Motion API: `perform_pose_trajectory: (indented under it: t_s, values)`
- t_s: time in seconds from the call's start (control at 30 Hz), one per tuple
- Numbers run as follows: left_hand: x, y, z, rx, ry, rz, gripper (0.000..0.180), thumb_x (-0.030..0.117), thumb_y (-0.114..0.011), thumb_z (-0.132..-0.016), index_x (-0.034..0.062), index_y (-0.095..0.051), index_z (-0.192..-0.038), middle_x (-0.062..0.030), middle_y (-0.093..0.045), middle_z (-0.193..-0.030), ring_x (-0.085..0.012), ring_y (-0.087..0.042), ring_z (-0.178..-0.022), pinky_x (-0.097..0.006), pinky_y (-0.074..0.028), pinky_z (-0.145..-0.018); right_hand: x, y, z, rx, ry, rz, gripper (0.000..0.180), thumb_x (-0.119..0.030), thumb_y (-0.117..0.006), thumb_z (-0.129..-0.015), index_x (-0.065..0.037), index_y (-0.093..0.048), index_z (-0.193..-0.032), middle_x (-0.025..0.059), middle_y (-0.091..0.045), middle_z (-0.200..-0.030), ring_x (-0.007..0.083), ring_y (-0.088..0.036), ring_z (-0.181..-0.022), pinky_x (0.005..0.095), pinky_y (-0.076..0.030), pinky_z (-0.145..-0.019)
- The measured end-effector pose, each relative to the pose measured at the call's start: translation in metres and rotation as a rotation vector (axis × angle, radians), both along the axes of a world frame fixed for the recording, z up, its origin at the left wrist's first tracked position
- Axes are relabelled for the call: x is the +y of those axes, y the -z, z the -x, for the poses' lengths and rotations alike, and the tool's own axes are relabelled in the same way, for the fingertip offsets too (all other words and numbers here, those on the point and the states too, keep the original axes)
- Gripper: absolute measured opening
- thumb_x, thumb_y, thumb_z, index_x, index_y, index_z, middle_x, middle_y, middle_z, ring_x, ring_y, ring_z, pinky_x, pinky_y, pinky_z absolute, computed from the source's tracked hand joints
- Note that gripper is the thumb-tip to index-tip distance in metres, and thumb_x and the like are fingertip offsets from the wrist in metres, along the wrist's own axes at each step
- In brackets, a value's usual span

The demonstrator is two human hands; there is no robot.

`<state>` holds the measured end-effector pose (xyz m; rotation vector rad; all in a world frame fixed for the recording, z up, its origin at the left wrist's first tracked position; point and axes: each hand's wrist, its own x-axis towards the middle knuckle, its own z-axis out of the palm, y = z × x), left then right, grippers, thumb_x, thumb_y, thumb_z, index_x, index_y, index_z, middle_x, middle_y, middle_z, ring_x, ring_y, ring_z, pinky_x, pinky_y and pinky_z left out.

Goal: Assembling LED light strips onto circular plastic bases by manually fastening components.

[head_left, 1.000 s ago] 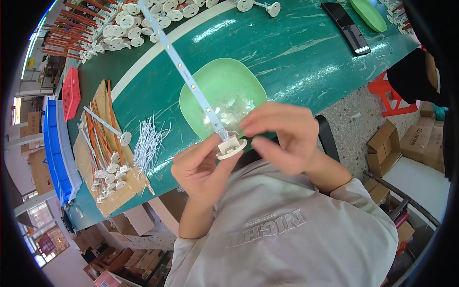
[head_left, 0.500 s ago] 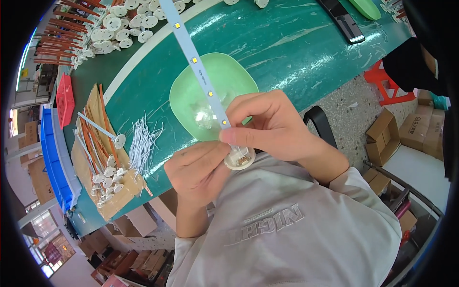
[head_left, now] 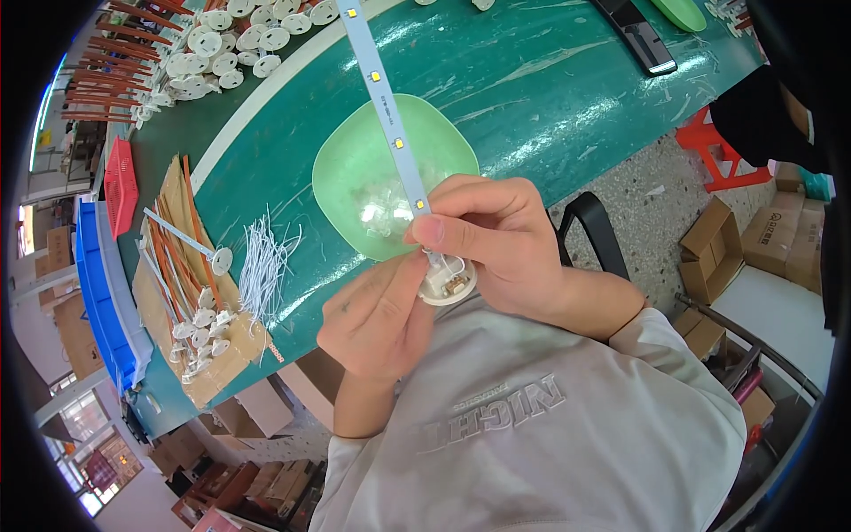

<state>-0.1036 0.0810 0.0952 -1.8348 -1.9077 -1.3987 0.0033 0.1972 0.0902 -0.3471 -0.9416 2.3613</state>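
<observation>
Between my hands rises a long white LED strip (head_left: 387, 111) with yellow chips, its lower end at a round white end cap (head_left: 449, 282) that has small electronic parts inside. My right hand (head_left: 501, 235) pinches the strip just above the cap, thumb across its face. The cap's left side is gripped by my left hand (head_left: 377, 315), its fingers closed; the fingertips are partly hidden behind the cap. Beyond my hands stands a light green bowl (head_left: 341, 177) holding small clear pieces. The strip crosses in front of the bowl, and its top runs out of view.
White wires (head_left: 266, 266) lie in a bundle left of the bowl. Beside them, cardboard (head_left: 235, 355) carries strips with white caps. Many capped strips (head_left: 204, 44) are piled at the far left. A black device (head_left: 634, 35) rests at the far right; a red stool (head_left: 709, 146) stands beyond the table.
Both hands have shifted slightly right with the strip and cap. The strip stands a little more upright, and the cap has turned so more of its inside shows.
</observation>
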Motion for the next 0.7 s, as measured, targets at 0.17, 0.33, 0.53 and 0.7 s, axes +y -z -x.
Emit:
perform_pose_trajectory:
  t_s: [0.17, 0.33, 0.53, 0.7]
  values:
    - [-0.004, -0.001, 0.006, -0.099, -0.064, 0.042, 0.029, -0.007, -0.072, -0.067, -0.0076, -0.069, -0.096, -0.0173, -0.07, -0.079, -0.0253, -0.069, -0.067, -0.029, -0.055, -0.063, -0.006, -0.003, 0.006, 0.004, 0.168, -0.037, 0.021, -0.001, -0.068, -0.086, 0.005, -0.067, -0.105, 0.0093, -0.066, -0.096, 0.0152, -0.063, -0.083, 0.0274, -0.049, -0.069]
    - [-0.008, 0.001, 0.017, -0.309, -0.03, 0.021, 0.029, -0.005, -0.074, -0.069, -0.0081, -0.069, -0.097, -0.0146, -0.07, -0.076, -0.018, -0.067, -0.064, -0.023, -0.051, -0.061, 0.018, 0.008, -0.008, 0.109, 0.479, -1.101, 0.037, -0.003, -0.081, -0.07, 0.003, -0.067, -0.104, 0.0125, -0.067, -0.099, 0.0232, -0.064, -0.082, 0.0321, -0.053, -0.069]
    - [-0.004, -0.003, 0.014, -0.7, 0.253, -0.033, 0.037, -0.001, -0.074, -0.074, -0.0143, -0.064, -0.107, -0.0215, -0.069, -0.091, -0.0215, -0.069, -0.077, -0.025, -0.052, -0.07, 0.022, 0.009, -0.009, 0.178, 0.494, -1.318, 0.019, 0.001, -0.078, -0.07, 0.0, -0.073, -0.088, 0.0112, -0.069, -0.09, 0.0265, -0.067, -0.075, 0.0319, -0.056, -0.062]
    - [-0.002, -0.001, 0.022, -1.003, 0.239, 0.087, 0.02, 0.0, -0.068, -0.083, -0.0105, -0.069, -0.101, -0.0178, -0.071, -0.084, -0.0177, -0.068, -0.071, -0.023, -0.05, -0.063, 0.026, 0.012, -0.014, 0.152, 0.494, -1.409, 0.019, 0.003, -0.076, -0.069, 0.001, -0.073, -0.087, 0.0112, -0.069, -0.09, 0.0265, -0.067, -0.074, 0.0312, -0.056, -0.062]
